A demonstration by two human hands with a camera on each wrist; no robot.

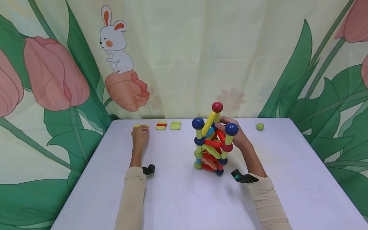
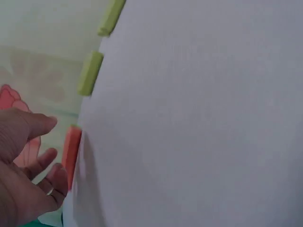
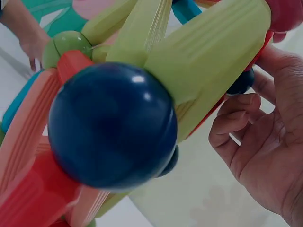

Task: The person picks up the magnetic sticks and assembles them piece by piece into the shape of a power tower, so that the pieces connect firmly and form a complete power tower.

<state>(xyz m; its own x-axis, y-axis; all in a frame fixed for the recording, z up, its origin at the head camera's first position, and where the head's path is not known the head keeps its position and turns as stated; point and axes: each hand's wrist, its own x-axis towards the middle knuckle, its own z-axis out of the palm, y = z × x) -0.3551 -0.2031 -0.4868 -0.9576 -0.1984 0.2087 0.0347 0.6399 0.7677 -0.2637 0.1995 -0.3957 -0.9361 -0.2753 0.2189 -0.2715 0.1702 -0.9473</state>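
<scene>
A tower of magnetic balls and sticks (image 1: pixel 211 144) stands on the table, with a red ball (image 1: pixel 217 107) at its highest point. My right hand (image 1: pixel 234 132) grips it high up at its back right side; the tower partly hides the fingertips. In the right wrist view a dark blue ball (image 3: pixel 112 126) fills the middle, with curled fingers beside the sticks. My left hand (image 1: pixel 140 136) is at the table's back left, over yellow-green sticks (image 1: pixel 137 126). In the left wrist view its fingers are loosely bent and apart, beside a red stick (image 2: pixel 72 153); contact is unclear.
To the right of my left hand lie short rows of sticks: a red stick (image 1: pixel 161 125) between yellow-green ones, and a yellow-green group (image 1: pixel 175 125). A green ball (image 1: pixel 260 126) sits at the back right. Behind the white table (image 1: pixel 172 198) hangs a printed curtain (image 1: pixel 184 57).
</scene>
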